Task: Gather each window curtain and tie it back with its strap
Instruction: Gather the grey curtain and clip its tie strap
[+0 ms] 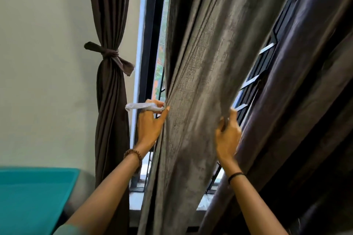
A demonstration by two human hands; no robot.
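A teal surface [34, 196] lay nearest, at the left. The left hand [150, 126] curled its fingers round a pale strap [139, 106], thumb against the grey curtain [200, 82] at its left edge. The right hand [228, 131] clutched that curtain's right fold. A dark curtain [315, 63] hung just right. Farther left, a brown curtain [110, 101] hung gathered, tied with a brown strap [109, 53], beside the window frame [150, 44].

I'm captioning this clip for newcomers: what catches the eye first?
The big grey curtain fills the centre, held at its edges by the left hand, which also pinches a pale strap, and the right hand. At the left, a dark curtain hangs tied with a knotted strap.
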